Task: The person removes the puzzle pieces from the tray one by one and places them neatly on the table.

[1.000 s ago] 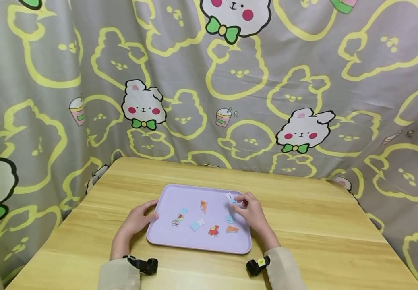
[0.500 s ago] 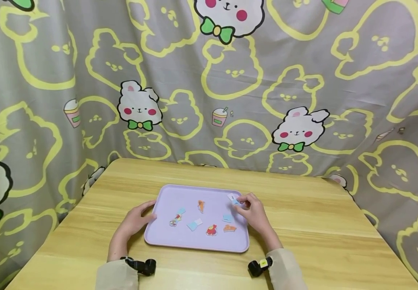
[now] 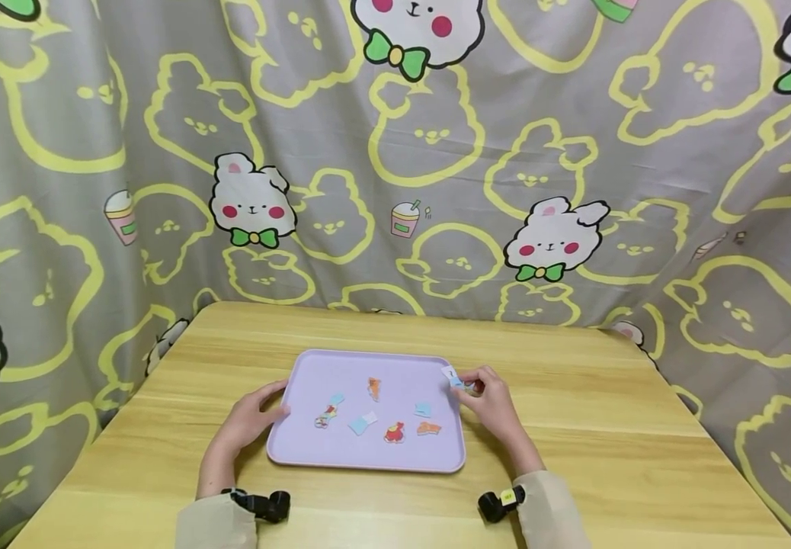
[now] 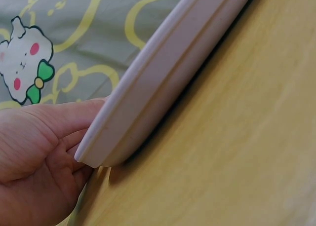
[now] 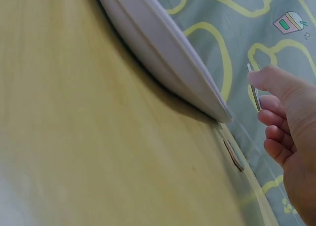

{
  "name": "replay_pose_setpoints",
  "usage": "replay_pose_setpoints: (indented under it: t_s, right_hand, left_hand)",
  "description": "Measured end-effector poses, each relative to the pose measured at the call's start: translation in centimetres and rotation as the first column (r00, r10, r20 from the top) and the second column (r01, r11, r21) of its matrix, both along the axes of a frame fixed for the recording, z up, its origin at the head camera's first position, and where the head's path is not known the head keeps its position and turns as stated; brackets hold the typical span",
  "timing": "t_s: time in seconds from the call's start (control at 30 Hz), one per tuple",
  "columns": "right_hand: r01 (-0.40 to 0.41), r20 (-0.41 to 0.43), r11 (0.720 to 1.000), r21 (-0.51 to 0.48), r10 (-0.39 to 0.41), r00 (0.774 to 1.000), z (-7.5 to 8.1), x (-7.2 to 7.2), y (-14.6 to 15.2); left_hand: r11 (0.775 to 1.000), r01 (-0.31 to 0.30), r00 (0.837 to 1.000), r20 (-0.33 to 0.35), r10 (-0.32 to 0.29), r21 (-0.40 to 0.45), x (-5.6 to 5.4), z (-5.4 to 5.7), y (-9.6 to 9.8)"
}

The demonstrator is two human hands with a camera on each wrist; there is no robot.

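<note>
A shallow lilac tray (image 3: 368, 450) lies on the table. My left hand (image 3: 253, 419) grips its left rim, thumb over the edge in the left wrist view (image 4: 79, 118). Thumb and fingers of my right hand (image 3: 494, 404) pinch a thin, flat white and light-blue piece (image 3: 451, 376) at the tray's far right corner. In the right wrist view this piece (image 5: 254, 90) is seen edge-on, above the table. Another flat piece (image 5: 233, 155) lies on the table beside the tray. On the tray are an orange piece (image 3: 374, 388), a red one (image 3: 394, 432) and a blue-white one (image 3: 363, 422).
More flat pieces lie on the tray: a second orange piece (image 3: 428, 428), a light-blue piece (image 3: 423, 410) and a multicoloured one (image 3: 325, 416). Wood-patterned table (image 3: 587, 427) surrounds the tray. A grey curtain (image 3: 341, 91) with cartoon prints hangs behind and at both sides.
My right hand has moved to the right with the white and light-blue piece, from over the tray to its right rim. The left hand stays at the tray. The head view has shifted slightly.
</note>
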State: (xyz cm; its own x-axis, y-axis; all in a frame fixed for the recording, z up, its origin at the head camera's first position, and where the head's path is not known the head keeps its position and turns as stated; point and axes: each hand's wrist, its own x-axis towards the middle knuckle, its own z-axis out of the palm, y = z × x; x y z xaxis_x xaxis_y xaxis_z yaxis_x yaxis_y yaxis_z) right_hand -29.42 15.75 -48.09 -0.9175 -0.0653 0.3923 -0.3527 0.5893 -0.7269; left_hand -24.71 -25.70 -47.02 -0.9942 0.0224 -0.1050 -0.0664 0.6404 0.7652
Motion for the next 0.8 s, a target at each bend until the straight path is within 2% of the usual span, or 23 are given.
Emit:
replay_pose_setpoints:
  t_s: [0.23, 0.8]
  right_hand:
    - [0.011, 0.023, 1.000, -0.018, -0.011, 1.000, 0.1, 0.3, 0.8]
    - [0.071, 0.073, 0.997, 0.020, -0.073, 0.995, -0.2, 0.9, 3.0]
  left_hand:
    - [1.000, 0.010, 1.000, -0.007, -0.010, -0.002, 0.0, 0.1, 0.0]
    - [1.000, 0.004, 1.000, 0.012, -0.004, 0.003, 0.0, 0.0, 0.0]
